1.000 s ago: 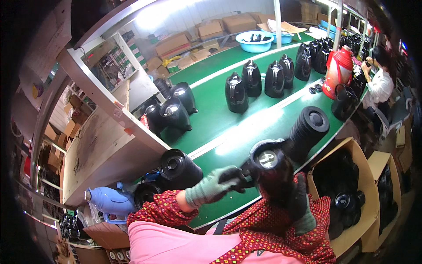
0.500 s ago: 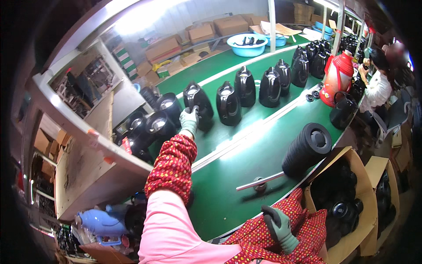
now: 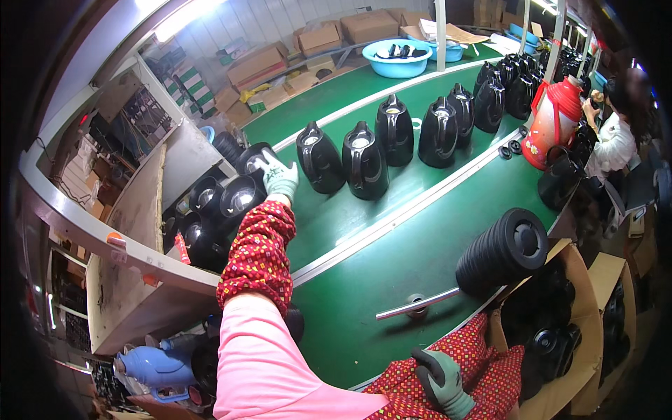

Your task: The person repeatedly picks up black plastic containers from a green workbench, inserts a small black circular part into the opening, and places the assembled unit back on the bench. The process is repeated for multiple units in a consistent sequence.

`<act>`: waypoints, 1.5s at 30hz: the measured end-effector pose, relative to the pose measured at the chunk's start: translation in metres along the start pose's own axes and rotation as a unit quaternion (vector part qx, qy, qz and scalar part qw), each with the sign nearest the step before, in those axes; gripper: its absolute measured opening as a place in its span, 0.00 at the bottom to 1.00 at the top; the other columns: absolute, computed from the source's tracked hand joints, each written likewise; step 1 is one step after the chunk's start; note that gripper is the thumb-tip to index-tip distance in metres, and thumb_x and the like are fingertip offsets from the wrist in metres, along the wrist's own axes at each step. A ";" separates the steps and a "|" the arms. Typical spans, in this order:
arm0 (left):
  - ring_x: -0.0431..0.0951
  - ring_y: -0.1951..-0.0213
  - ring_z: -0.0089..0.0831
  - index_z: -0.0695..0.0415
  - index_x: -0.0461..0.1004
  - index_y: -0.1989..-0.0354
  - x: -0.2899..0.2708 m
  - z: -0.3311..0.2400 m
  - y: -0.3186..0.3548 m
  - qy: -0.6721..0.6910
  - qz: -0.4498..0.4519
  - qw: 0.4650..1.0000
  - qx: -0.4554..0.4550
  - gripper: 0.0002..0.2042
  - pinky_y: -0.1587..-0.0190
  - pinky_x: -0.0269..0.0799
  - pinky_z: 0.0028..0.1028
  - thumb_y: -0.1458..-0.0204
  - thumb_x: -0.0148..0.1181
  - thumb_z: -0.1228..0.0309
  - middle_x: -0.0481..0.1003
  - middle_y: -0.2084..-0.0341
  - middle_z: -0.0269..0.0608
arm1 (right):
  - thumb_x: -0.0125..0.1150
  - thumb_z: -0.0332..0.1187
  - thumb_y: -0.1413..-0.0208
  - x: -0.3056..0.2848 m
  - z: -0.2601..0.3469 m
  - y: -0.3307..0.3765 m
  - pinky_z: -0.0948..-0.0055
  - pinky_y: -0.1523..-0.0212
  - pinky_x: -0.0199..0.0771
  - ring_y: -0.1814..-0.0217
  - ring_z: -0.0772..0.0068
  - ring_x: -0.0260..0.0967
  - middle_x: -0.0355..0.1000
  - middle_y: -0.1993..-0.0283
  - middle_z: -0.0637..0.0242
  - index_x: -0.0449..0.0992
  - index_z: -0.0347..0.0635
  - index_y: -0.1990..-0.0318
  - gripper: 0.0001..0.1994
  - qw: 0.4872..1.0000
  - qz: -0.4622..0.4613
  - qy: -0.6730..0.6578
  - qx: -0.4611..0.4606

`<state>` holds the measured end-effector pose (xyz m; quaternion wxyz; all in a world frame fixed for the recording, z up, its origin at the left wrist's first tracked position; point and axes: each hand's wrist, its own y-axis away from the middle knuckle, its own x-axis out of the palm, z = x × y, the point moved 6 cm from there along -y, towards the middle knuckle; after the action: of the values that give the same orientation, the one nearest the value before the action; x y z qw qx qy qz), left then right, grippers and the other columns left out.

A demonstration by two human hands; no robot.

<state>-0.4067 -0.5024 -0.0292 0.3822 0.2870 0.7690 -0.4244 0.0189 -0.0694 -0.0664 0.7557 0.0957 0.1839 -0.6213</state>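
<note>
My left hand (image 3: 280,179), in a pale green knit glove with a dark palm, reaches to the left end of the green belt. Its fingers are spread at the edge of a glossy black flask body (image 3: 253,159) whose shiny round mouth shows; the fingers partly cover it. Closest on its right stands an upright black jug (image 3: 320,159) with a handle, apart from the hand. My right hand (image 3: 448,386), gloved alike, is held low by my red patterned sleeve and apron. Its fingers are curled together and I see nothing in them.
More black bodies (image 3: 241,196) crowd the belt's left end; several black jugs (image 3: 365,164) line it rightward. A stack of black ring-shaped parts (image 3: 505,248), a metal bar (image 3: 418,303) and a red flask (image 3: 553,122) stand nearer. Cardboard boxes (image 3: 584,336) border the right; a co-worker (image 3: 610,140) sits beyond.
My left hand has moved left from the jug to the neighbouring black body. That jug now stands nearer the row, released. My right hand stays low, nearly unmoved; the view has shifted slightly.
</note>
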 end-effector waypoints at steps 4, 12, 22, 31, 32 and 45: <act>0.61 0.28 0.59 0.75 0.44 0.25 0.022 0.034 -0.040 -0.027 0.112 0.992 -0.046 0.46 0.30 0.65 0.42 0.42 0.62 0.59 0.55 0.30 0.76 | 0.68 0.32 0.43 0.001 -0.002 0.000 0.59 0.50 0.80 0.52 0.50 0.80 0.81 0.50 0.51 0.80 0.37 0.43 0.20 1.000 0.002 0.010 -0.005; 0.63 0.32 0.64 0.62 0.54 0.26 0.001 0.037 -0.065 0.065 0.003 0.997 0.037 0.40 0.31 0.64 0.48 0.47 0.65 0.68 0.56 0.32 0.71 | 0.68 0.33 0.42 0.001 -0.001 0.001 0.58 0.48 0.80 0.49 0.48 0.80 0.81 0.50 0.52 0.80 0.39 0.44 0.18 1.000 -0.001 0.016 -0.025; 0.76 0.48 0.55 0.60 0.78 0.52 -0.222 -0.088 0.008 0.176 -0.213 0.917 0.287 0.21 0.43 0.72 0.47 0.54 0.74 0.67 0.74 0.56 0.54 | 0.65 0.30 0.39 -0.002 -0.005 0.005 0.65 0.46 0.78 0.49 0.59 0.80 0.79 0.46 0.53 0.76 0.36 0.39 0.21 0.994 0.002 -0.108 0.033; 0.80 0.56 0.47 0.59 0.79 0.56 -0.354 -0.146 0.237 0.343 0.091 0.791 0.499 0.17 0.54 0.77 0.37 0.56 0.70 0.81 0.75 0.58 0.49 | 0.61 0.53 0.35 -0.089 0.099 -0.044 0.62 0.48 0.81 0.40 0.63 0.69 0.56 0.25 0.58 0.51 0.57 0.20 0.41 0.929 -0.016 -0.348 0.126; 0.80 0.56 0.47 0.58 0.79 0.55 -0.353 -0.149 0.262 0.366 0.153 0.778 0.487 0.17 0.54 0.77 0.37 0.56 0.71 0.82 0.75 0.57 0.49 | 0.59 0.54 0.35 -0.094 0.103 -0.041 0.56 0.46 0.82 0.34 0.60 0.67 0.58 0.25 0.64 0.53 0.59 0.20 0.39 0.912 -0.015 -0.379 0.158; 0.72 0.37 0.35 0.62 0.56 0.24 -0.221 -0.116 0.393 0.594 0.496 0.615 0.148 0.34 0.35 0.68 0.33 0.39 0.63 0.80 0.65 0.31 0.47 | 0.57 0.42 0.29 -0.128 0.039 0.129 0.60 0.33 0.72 0.40 0.64 0.75 0.76 0.40 0.58 0.71 0.35 0.35 0.23 0.744 -0.049 -0.654 0.126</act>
<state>-0.0257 -0.2409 0.0245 -0.0539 0.8672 0.4949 -0.0146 0.1302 0.0588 0.0090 0.6403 -0.2488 -0.4314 -0.5848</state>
